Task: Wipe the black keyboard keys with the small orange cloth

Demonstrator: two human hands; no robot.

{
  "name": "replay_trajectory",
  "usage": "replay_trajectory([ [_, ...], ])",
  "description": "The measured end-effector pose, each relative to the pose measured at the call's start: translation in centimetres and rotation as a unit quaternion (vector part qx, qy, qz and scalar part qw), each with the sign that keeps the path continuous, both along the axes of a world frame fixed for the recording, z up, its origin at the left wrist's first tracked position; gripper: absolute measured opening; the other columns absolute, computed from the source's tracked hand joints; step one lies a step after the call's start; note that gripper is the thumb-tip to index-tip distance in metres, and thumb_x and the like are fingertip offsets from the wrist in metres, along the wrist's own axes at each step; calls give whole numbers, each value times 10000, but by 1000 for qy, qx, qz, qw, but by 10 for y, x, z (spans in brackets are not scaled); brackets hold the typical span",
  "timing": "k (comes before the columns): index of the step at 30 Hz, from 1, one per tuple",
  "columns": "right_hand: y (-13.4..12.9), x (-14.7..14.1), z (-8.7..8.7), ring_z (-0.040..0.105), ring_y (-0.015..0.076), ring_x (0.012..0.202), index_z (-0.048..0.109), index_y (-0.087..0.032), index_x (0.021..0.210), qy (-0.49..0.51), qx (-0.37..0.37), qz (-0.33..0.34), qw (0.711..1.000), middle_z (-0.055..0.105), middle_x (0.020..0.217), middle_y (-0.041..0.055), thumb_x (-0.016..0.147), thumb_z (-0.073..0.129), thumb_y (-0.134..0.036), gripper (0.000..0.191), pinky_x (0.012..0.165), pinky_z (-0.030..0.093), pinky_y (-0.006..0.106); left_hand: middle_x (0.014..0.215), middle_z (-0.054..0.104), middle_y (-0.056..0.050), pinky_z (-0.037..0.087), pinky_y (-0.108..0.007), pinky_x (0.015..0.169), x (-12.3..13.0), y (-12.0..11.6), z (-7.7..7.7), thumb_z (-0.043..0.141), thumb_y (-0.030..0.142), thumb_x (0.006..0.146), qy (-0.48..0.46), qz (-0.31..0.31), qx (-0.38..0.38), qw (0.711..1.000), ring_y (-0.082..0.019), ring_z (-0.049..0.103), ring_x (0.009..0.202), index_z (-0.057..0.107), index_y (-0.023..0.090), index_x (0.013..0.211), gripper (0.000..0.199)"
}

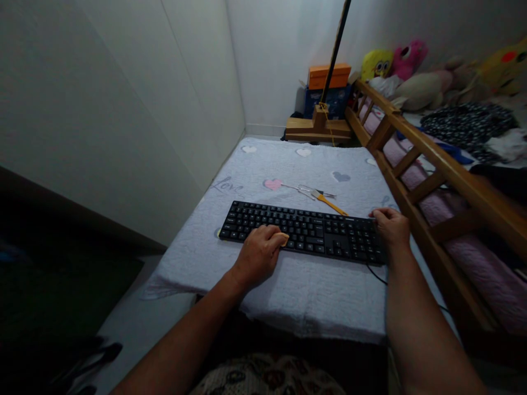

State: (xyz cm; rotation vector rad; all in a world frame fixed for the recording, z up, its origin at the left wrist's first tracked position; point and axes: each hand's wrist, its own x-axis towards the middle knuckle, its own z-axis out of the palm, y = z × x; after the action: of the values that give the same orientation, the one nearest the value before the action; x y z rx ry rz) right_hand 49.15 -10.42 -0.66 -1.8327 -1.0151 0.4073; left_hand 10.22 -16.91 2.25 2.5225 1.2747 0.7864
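A black full-size keyboard point(304, 230) lies across the cloth-covered table, its cable point(375, 274) running off from the near right side. My left hand point(261, 249) is closed around a small yellow-orange piece, like a sponge or folded cloth point(281, 237), pressed on the keys left of the middle. Most of that piece is hidden under the fingers. At the keyboard's right end, my right hand point(391, 225) is closed, its bent fingers gripping the edge. Just beyond the keyboard lie a yellow-handled brush point(329, 203) and several thin metal tools point(303, 190), including what looks like tweezers.
A pale cloth with heart prints point(304, 291) covers the table. On the right runs a wooden bed rail point(436, 156), with plush toys point(424, 88) behind it. At the back stand a wooden stand base with a pole point(319, 129) and an orange box point(328, 75). A white panel point(164, 109) borders the left.
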Motion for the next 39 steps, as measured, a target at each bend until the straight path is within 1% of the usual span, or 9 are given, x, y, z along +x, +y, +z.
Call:
replay_trajectory([
  [5,0,-1,0,576,181,592,712,-191,691,1,-4,-4,1000,653,611,18,650,634,-372,202,579,429,301,1096,696,-86,504,-405,864,-17,1,1,535,97,919,5,12,14,1000,-234,619,977,716,209,1035,242],
  [11,0,1,-3,565,179,590,720,-186,715,5,0,0,1000,640,607,12,654,644,-384,221,575,421,300,1093,698,-82,506,-411,888,-47,5,-2,536,83,911,-1,24,33,999,-233,627,985,717,199,1006,235],
  [18,3,5,-6,564,182,599,721,-188,712,-1,-3,-3,1000,642,620,15,651,644,-382,217,586,419,304,1077,697,-78,533,-397,896,-79,6,-5,543,82,904,-24,53,44,997,-226,637,1003,727,196,1059,266],
  [22,1,2,-4,576,189,624,719,-192,712,-9,-8,-5,1000,643,634,17,658,642,-381,211,594,419,309,1099,696,-73,537,-402,936,-92,6,-6,541,94,902,-34,71,48,996,-229,639,1045,733,206,1053,268],
  [26,-1,-1,0,561,185,604,714,-196,706,6,-15,-4,1000,637,629,13,650,639,-388,214,582,415,311,1080,698,-71,538,-393,946,-105,6,-8,536,99,893,-44,91,46,994,-223,649,1037,742,203,1033,269],
  [34,-1,3,-6,560,183,581,729,-183,733,-12,3,4,1000,640,609,17,670,648,-386,228,553,414,302,1049,711,-70,536,-382,945,-125,8,-8,536,160,905,-38,135,28,990,-224,656,1018,753,208,1003,242],
  [39,0,3,-6,570,185,588,730,-183,728,-7,0,0,1000,647,615,17,665,642,-372,218,552,419,300,1032,716,-75,527,-395,942,-139,12,-8,538,170,903,-16,167,47,985,-236,656,1005,759,196,985,238],
])
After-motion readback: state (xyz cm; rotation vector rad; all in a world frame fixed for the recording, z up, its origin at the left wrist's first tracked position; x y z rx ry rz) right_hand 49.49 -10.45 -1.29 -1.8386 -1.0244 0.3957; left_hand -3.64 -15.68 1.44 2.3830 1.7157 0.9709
